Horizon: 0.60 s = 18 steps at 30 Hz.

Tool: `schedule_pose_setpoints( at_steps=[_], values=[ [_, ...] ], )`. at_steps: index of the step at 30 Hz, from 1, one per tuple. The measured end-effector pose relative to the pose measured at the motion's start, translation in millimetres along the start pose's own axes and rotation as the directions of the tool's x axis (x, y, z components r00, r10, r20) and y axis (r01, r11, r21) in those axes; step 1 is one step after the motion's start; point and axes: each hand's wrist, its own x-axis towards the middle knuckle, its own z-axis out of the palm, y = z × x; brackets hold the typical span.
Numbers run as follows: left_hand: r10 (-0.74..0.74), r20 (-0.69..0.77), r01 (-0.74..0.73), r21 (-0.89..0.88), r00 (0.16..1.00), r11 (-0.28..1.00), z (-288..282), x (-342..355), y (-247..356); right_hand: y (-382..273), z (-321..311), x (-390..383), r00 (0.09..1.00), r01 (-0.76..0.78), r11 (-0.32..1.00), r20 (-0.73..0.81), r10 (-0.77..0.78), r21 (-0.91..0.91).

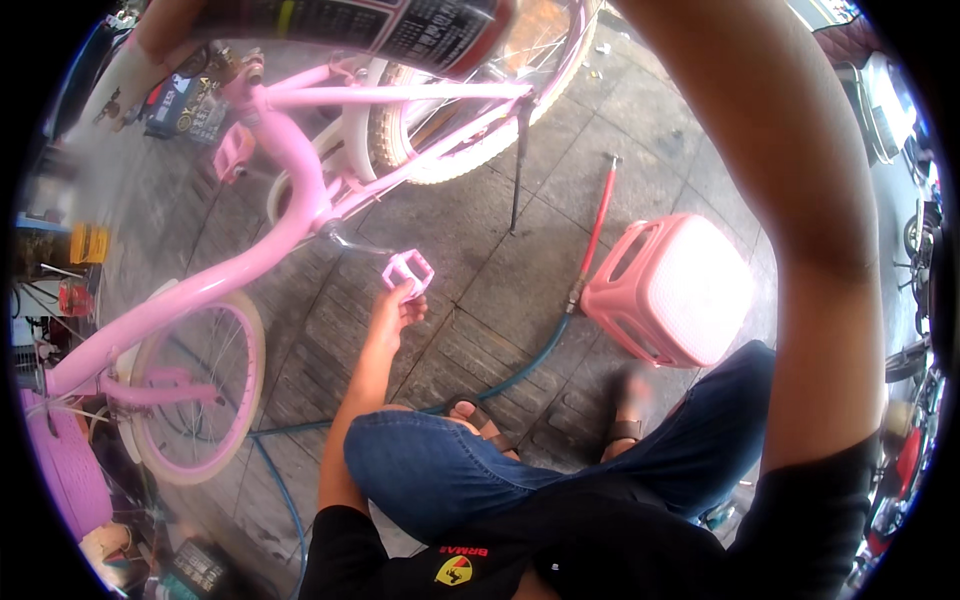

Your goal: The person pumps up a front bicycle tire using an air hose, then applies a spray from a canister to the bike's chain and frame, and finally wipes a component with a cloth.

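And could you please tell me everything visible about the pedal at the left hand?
The pedal is a pale pink, angular open frame, apparently plastic, at the end of the silvery crank arm on the pink bicycle. It sits tilted above the grey paving. The left hand holds it at its lower edge, partly covering it; its axle can't be made out.

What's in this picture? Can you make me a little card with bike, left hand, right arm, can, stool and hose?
Bike: pink bike, in front and to the left
Left hand: left hand gripping a pink pedal
Right arm: right arm raised; grip unclear
Can: can at the top edge, partly cut off
Stool: pink stool
Hose: blue-green hose on grey tiles
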Motion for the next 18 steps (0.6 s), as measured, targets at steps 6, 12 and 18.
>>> schedule_pose_setpoints(
  at_steps=[6, 12, 18],
  values=[
    [0.302, -0.274, -0.221, 0.291, 0.913, 0.931, -31.8, -11.0, 18.8, 30.1, 10.8, -0.7, 0.905, 0.414, 0.909, -0.131, -0.404, 0.057],
    [0.954, -0.165, -0.527, 0.804, 0.25, 0.277, -7.9, -99.2, 132.6, 32.4, 11.5, 0.7, 0.953, 0.294, 0.956, -0.09, -0.291, 0.023],
    [0.891, 0.06, -0.092, 0.996, 0.45, -0.021, -49.1, -55.3, 192.4, 38.1, -13.0, -7.3, 0.939, 0.343, 0.88, -0.098, -0.33, 0.329]
  ],
)
